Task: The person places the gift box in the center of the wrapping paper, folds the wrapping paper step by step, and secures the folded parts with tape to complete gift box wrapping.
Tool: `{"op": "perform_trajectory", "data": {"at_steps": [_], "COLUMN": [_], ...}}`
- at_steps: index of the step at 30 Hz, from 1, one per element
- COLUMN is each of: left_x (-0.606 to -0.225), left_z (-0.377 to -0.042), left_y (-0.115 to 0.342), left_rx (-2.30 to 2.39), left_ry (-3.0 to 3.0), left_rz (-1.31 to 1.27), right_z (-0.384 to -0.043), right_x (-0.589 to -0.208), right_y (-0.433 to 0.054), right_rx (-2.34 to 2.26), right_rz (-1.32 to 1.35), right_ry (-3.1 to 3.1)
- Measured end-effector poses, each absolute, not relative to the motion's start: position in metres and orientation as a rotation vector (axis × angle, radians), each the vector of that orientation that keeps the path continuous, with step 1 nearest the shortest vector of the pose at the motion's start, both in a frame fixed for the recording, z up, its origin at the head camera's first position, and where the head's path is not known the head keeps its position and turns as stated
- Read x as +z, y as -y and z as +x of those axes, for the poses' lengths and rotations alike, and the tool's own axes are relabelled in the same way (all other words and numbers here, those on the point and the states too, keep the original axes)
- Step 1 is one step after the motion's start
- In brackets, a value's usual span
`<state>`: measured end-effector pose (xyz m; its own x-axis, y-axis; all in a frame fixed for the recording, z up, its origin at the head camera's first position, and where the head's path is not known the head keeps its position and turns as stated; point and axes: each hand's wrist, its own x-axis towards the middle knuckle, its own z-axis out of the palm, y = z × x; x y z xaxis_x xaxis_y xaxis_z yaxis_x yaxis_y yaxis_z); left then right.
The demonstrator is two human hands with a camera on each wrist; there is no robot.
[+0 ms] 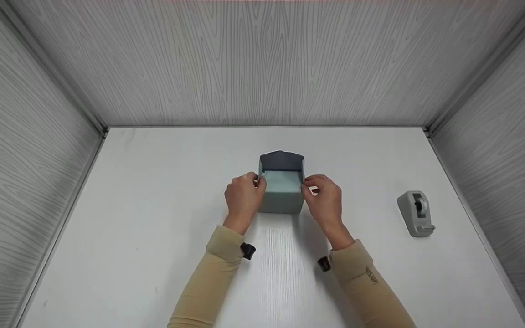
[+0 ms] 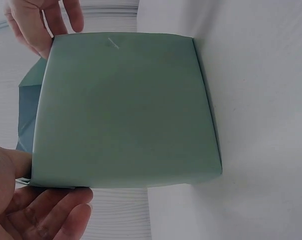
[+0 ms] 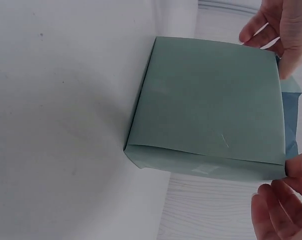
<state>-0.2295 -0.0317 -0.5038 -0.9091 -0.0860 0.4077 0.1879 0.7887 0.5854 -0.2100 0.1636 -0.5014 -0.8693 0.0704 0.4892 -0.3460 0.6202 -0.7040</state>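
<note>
A small grey-green cardboard box [image 1: 282,203] stands on the white table, its far flap [image 1: 282,161] raised and showing a dark blue-grey inner side. My left hand [image 1: 243,193] pinches the box's left upper edge, thumb on top and fingers along the outer side. At the opposite upper corner, my right hand [image 1: 325,198] pinches the right edge between thumb and fingers. The left wrist view shows the near wall [image 2: 125,110] of the box, smooth with a small pale scratch. In the right wrist view, a side panel seam [image 3: 206,154] runs along the wall.
A grey tape dispenser [image 1: 416,214] stands on the right part of the table [image 1: 153,182]. Wood-grained grey panels [image 1: 262,64] rise behind the table and along both sides. Small black devices sit at the cuffs of both tan sleeves [image 1: 212,282].
</note>
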Motion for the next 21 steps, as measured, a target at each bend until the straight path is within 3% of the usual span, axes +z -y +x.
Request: {"op": "perform_trajectory", "data": {"at_steps": [21], "left_x": [-0.503], "left_z": [-0.2305], "left_y": [0.0331], "left_rx": [-0.909], "left_ry": [2.6], "left_rz": [-0.068], "right_z": [-0.2139], "right_x": [-0.5064], "right_y": [-0.1688], "right_rx": [0.989], "right_rz": [0.413], "right_ry": [2.418]}}
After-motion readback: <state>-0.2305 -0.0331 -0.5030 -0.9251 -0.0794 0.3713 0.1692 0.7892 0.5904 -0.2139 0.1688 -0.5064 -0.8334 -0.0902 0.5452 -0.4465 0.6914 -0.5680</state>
